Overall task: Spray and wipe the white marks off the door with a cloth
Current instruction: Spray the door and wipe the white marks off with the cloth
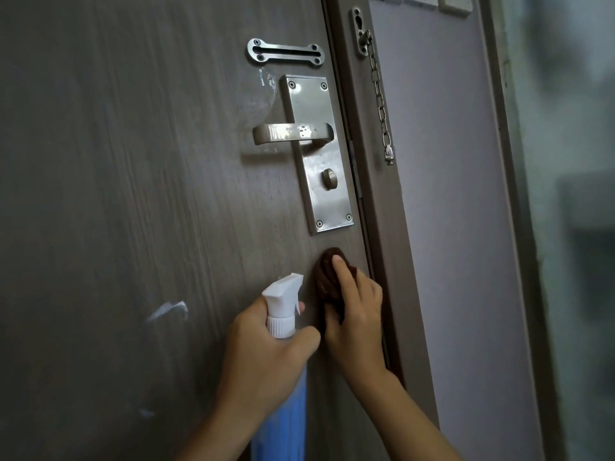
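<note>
A dark wood-grain door (133,178) fills the left of the view. My right hand (357,314) presses a bunched dark brown cloth (327,277) flat against the door, just below the steel lock plate (319,154) and near the door's edge. My left hand (266,354) grips a blue spray bottle (286,404) by its neck; the white nozzle (283,291) points up and right toward the door. A white streak (169,309) shows left of the bottle. Fainter white marks (266,79) sit beside the top of the lock plate, and a small one (146,412) lies lower left.
A lever handle (289,133) sticks out from the lock plate, with a thumb-turn (328,178) below it. A slotted chain-guard plate (284,54) sits above. A door chain (379,98) hangs on the frame (392,227) to the right, next to a pale wall.
</note>
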`<state>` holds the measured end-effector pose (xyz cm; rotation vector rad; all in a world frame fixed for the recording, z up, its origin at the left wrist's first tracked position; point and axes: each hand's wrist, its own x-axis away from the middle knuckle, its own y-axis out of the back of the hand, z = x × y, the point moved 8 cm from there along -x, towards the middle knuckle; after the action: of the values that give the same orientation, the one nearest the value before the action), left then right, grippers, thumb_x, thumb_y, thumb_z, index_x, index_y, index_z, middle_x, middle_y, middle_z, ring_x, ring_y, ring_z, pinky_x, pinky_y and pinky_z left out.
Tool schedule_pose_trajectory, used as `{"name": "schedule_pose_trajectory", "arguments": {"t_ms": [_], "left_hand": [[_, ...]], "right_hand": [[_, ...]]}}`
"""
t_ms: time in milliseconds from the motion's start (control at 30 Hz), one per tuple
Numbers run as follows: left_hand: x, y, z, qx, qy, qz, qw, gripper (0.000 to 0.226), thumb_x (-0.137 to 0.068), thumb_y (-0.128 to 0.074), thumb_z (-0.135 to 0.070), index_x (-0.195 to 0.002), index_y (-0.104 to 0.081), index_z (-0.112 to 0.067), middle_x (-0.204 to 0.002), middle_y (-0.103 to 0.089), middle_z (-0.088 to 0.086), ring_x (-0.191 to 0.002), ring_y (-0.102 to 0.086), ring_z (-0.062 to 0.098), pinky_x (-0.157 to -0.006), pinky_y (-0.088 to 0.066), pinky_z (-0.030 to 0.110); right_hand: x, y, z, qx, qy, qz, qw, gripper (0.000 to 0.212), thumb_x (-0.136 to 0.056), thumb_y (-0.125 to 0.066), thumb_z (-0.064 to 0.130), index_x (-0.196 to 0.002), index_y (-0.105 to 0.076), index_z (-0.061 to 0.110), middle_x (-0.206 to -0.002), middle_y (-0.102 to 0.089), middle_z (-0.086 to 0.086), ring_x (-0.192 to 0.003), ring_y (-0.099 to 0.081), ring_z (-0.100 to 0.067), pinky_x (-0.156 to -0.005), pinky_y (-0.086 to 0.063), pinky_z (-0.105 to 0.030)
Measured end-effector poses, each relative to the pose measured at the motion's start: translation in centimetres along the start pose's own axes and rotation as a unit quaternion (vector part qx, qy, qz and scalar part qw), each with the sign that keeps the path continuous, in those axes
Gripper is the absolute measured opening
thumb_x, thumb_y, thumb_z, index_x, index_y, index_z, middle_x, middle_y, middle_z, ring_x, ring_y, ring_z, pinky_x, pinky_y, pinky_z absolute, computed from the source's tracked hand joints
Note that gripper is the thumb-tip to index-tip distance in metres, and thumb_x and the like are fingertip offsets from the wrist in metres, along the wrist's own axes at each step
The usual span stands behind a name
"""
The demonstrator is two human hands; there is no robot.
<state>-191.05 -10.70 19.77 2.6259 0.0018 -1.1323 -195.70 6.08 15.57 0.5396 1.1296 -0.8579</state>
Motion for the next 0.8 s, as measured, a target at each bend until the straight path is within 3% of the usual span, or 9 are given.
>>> {"name": "schedule_pose_trajectory", "arguments": {"t_ms": [100, 233, 367, 467, 600, 800], "left_hand": [[-0.3, 0.3, -0.2, -0.008, -0.008, -0.009, 1.000, 0.031, -0.074, -0.076, 0.002, -0.093, -0.075, -0.022, -0.055, -0.060, -0.014, -0.048, -0.050, 0.000, -0.048, -0.041, 0.015], [-0.3, 1.1, 0.0, 0.001, -0.001, -0.021, 1.000, 0.024, -0.062, -0.071, -0.019, -0.086, -0.073, -0.020, -0.053, -0.054, -0.011, -0.047, -0.044, 0.004, -0.049, -0.040, 0.020], [0.0, 1.7, 0.0, 0.000, 0.001, -0.018, 1.000, 0.027, -0.060, -0.069, -0.021, -0.087, -0.073, -0.019, -0.052, -0.055, -0.013, -0.046, -0.045, 0.003, -0.049, -0.040, 0.018], [-0.1, 1.9, -0.1, -0.001, -0.003, -0.024, 1.000, 0.022, -0.065, -0.074, -0.015, -0.086, -0.073, -0.019, -0.052, -0.056, -0.014, -0.046, -0.045, 0.000, -0.048, -0.038, 0.016], [-0.3, 1.6, -0.2, 0.004, -0.007, -0.029, 1.000, 0.028, -0.059, -0.067, -0.022, -0.086, -0.073, -0.019, -0.055, -0.058, -0.014, -0.048, -0.046, 0.000, -0.050, -0.041, 0.017], [0.5, 1.8, 0.0, -0.010, 0.003, -0.022, 1.000, 0.020, -0.058, -0.067, -0.022, -0.078, -0.067, -0.019, -0.048, -0.049, -0.011, -0.044, -0.040, 0.004, -0.046, -0.036, 0.017]], "right_hand": [[-0.3, -0.3, 0.6, 0.022, 0.037, 0.024, 0.999, 0.090, -0.080, -0.072, -0.008, -0.156, -0.037, 0.026, -0.142, -0.049, -0.002, -0.122, -0.043, -0.024, -0.104, -0.045, -0.039], [-2.3, 2.0, -2.3, 0.020, -0.026, -0.007, 0.999, 0.085, -0.083, -0.069, -0.011, -0.154, -0.041, 0.028, -0.143, -0.047, -0.002, -0.125, -0.042, -0.020, -0.106, -0.049, -0.044], [-2.3, 2.0, -2.4, 0.005, -0.054, -0.014, 0.998, 0.079, -0.087, -0.068, -0.008, -0.155, -0.043, 0.026, -0.145, -0.050, -0.003, -0.128, -0.043, -0.021, -0.107, -0.047, -0.041], [-1.4, 1.0, -0.7, -0.010, -0.022, 0.012, 1.000, 0.085, -0.084, -0.071, -0.007, -0.156, -0.041, 0.027, -0.145, -0.050, -0.001, -0.128, -0.044, -0.022, -0.108, -0.043, -0.036], [-1.5, 0.4, 1.2, -0.007, 0.036, 0.060, 0.998, 0.091, -0.078, -0.069, -0.010, -0.155, -0.041, 0.029, -0.143, -0.053, 0.003, -0.119, -0.046, -0.021, -0.104, -0.043, -0.032], [-4.4, 2.6, -2.1, -0.009, -0.080, -0.007, 0.997, 0.077, -0.086, -0.067, -0.011, -0.152, -0.049, 0.024, -0.135, -0.062, -0.003, -0.114, -0.053, -0.027, -0.100, -0.045, -0.033]]}}
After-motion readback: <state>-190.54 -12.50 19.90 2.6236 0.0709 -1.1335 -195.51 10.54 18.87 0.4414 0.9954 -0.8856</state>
